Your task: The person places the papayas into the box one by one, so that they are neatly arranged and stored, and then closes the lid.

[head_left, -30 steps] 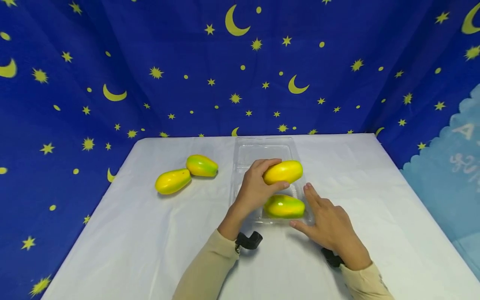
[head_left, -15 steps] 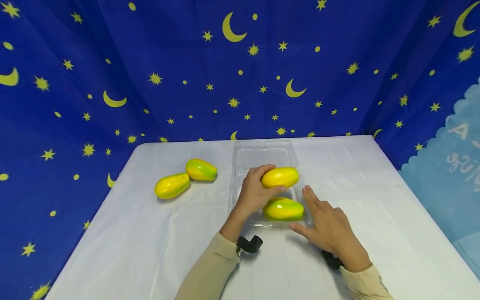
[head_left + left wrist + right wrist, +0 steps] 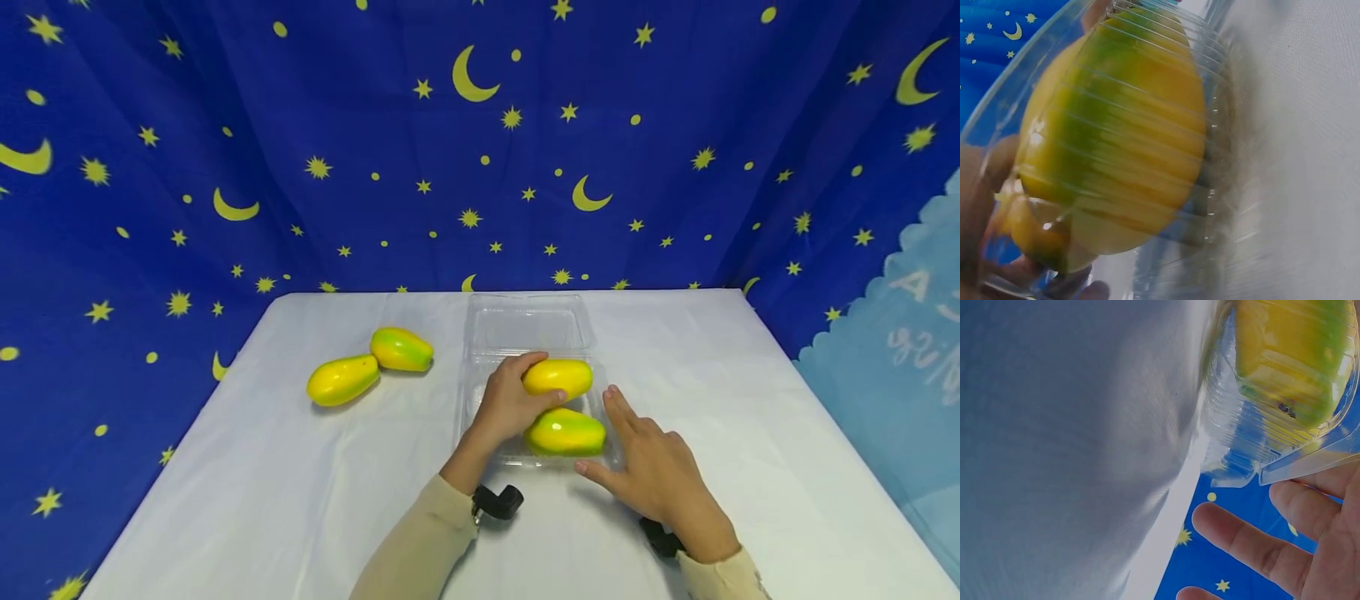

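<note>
My left hand (image 3: pixel 512 402) grips a yellow papaya (image 3: pixel 561 378) by its left end, thumb on the near side and fingers on the far side. It holds this papaya low in the back part of a clear plastic clamshell box (image 3: pixel 504 461). In front of it, a yellow-green papaya (image 3: pixel 566 432) lies crosswise in the same box; the left wrist view shows that papaya (image 3: pixel 1129 125) through the ribbed wall. My right hand (image 3: pixel 656 462) is at the box's right side with fingers spread. In the right wrist view its fingertips (image 3: pixel 1288 494) are right at the rim.
Two more papayas, one yellow (image 3: pixel 342 381) and one greener (image 3: pixel 402 349), lie end to end on the left of the white-covered table (image 3: pixel 225 500). The box's lid (image 3: pixel 530 323) lies folded back behind it. A blue star-and-moon curtain (image 3: pixel 375 125) hangs behind the table.
My left hand has lowered the papaya into the box, closer to the front one. My right hand stays beside the rim. The head view has tilted slightly upward.
</note>
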The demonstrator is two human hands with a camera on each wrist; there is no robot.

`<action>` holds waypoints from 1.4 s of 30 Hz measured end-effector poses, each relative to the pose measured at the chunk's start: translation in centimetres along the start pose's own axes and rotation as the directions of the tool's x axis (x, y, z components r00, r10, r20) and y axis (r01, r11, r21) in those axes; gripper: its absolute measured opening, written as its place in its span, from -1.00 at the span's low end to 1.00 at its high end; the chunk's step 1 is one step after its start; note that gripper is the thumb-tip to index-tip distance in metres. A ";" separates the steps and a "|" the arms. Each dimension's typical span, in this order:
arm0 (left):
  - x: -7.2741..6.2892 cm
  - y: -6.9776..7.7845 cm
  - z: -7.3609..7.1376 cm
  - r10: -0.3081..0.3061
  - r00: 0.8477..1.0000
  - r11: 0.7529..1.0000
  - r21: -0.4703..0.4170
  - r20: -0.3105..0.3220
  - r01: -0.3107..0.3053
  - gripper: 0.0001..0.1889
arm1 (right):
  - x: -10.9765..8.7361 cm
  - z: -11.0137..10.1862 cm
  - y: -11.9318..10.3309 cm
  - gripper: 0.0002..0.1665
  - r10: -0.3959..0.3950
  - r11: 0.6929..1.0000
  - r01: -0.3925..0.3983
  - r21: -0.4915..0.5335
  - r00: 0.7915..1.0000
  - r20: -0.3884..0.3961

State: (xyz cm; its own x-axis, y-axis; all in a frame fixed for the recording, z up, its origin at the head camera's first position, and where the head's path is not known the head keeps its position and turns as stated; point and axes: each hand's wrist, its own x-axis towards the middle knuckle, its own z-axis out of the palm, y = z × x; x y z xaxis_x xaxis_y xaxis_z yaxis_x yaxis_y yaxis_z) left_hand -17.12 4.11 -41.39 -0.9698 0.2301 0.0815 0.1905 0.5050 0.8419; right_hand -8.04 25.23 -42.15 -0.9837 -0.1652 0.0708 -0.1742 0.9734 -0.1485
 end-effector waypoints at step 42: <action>-0.3 -0.5 -0.6 -0.124 0.988 0.992 -0.008 0.087 0.125 -0.36 | 0.0 0.0 -0.6 0.37 -0.009 1.000 0.010 -0.020 1.000 0.014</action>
State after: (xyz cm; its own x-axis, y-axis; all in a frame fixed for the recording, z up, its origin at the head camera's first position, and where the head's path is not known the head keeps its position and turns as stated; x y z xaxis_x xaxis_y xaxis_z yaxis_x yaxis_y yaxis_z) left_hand -17.05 3.30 -41.57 -0.9689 0.2372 -0.0701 0.0665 0.5230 0.8497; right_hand -7.97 24.68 -42.07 -0.9826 -0.1767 0.0580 -0.1828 0.9748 -0.1276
